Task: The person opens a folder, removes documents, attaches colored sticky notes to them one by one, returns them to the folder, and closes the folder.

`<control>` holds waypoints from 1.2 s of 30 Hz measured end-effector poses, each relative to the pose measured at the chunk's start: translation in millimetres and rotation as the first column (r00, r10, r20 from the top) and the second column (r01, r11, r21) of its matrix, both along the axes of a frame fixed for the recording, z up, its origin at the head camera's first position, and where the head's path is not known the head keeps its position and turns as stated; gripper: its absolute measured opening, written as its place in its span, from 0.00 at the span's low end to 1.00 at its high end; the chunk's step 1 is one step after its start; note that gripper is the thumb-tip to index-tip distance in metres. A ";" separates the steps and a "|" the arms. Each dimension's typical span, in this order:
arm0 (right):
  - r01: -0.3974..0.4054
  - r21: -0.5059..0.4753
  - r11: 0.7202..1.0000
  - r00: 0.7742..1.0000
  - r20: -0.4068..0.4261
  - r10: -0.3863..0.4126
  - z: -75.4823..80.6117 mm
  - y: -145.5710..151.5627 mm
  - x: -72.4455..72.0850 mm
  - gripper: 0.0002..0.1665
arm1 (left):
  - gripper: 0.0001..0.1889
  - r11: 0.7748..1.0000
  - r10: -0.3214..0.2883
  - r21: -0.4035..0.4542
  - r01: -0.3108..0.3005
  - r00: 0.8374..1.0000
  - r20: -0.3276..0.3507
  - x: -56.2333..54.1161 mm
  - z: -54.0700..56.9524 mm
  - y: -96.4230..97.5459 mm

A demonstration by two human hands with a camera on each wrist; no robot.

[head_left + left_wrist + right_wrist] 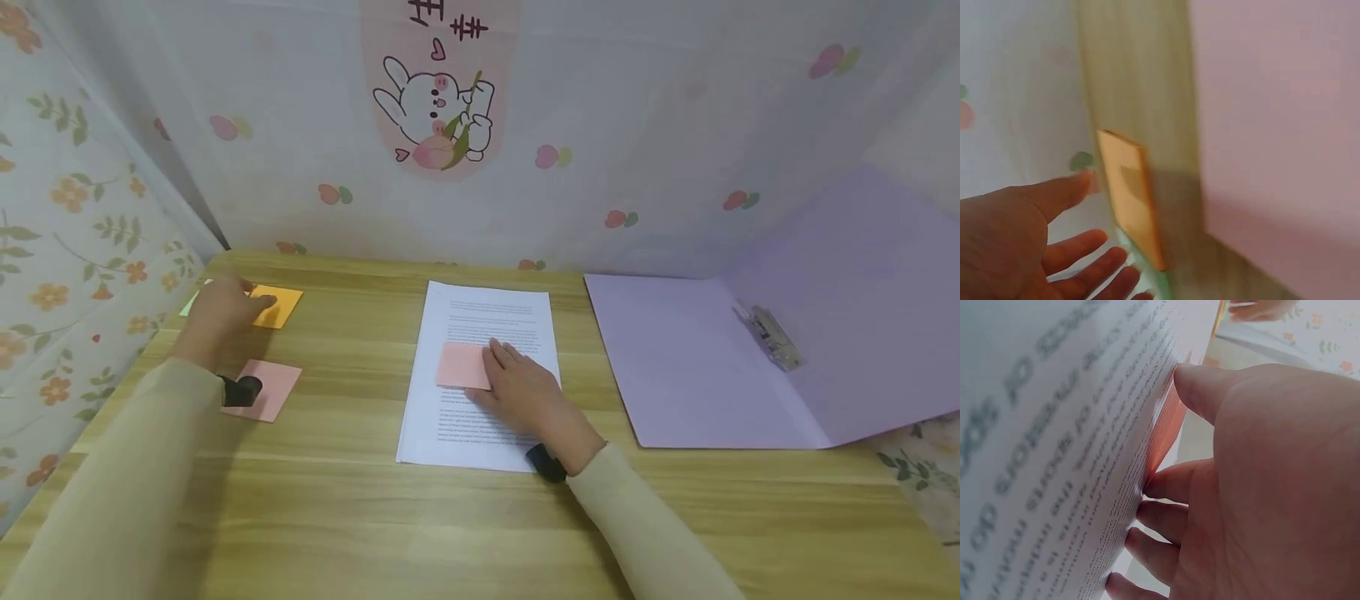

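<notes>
My left hand [219, 312] is above the far left of the table, over an orange sticky note pad [281, 306] and a pale green pad [189, 305] partly hidden by it. In the left wrist view its thumb and fingers are spread, with a gap to the orange pad [1130, 194]. My right hand [522, 390] rests on a printed sheet of paper [457, 433], fingertips on the print. A pink sticky note [461, 367] lies on that sheet, and the thumb and index finger touch it near its right edge.
A pink pad [277, 387] lies on the left of the table, below the left wrist. On the right stands an opened purple folder [667, 358] with a metal clip [774, 337]. Patterned cloth [300, 100] hangs behind and beside the wood-grain table [337, 517].
</notes>
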State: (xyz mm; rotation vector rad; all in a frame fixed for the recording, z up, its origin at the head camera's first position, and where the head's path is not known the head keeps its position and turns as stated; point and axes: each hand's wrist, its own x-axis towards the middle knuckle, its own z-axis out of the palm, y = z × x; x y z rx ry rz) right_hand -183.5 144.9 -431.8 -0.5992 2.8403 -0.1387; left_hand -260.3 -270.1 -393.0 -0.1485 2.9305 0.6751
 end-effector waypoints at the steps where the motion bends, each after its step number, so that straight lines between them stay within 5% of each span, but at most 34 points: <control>1: -0.002 -0.003 1.000 1.000 -0.002 0.002 0.0 0.5 0.2 0.45 | 0.33 1.000 0.022 0.005 -0.022 1.000 -0.011 1.2 -2.4 0.7; 6: -0.019 -0.006 1.000 0.999 -0.029 0.019 -0.9 1.6 0.0 0.46 | 0.26 0.996 0.092 -0.003 -0.093 0.992 -0.088 3.3 -8.7 8.2; 11: -0.027 0.000 1.000 0.998 -0.049 0.027 -2.9 1.8 0.1 0.45 | 0.23 0.997 0.076 -0.014 -0.078 0.992 -0.097 0.6 -8.6 10.6; 18: -0.028 -0.010 1.000 0.998 -0.060 0.027 -2.9 2.6 0.4 0.45 | 0.25 0.998 0.058 0.025 -0.057 0.998 -0.034 -4.4 -7.3 10.7; 28: -0.026 0.002 1.000 0.999 -0.036 0.026 -0.3 0.5 0.6 0.46 | 0.19 0.995 0.090 -0.056 -0.086 0.993 0.075 -8.9 -0.7 15.3; 36: -0.011 0.022 1.000 0.999 -0.040 0.011 0.4 -0.5 0.4 0.46 | 0.29 0.994 0.112 -0.034 -0.108 0.983 0.147 -10.3 4.8 20.5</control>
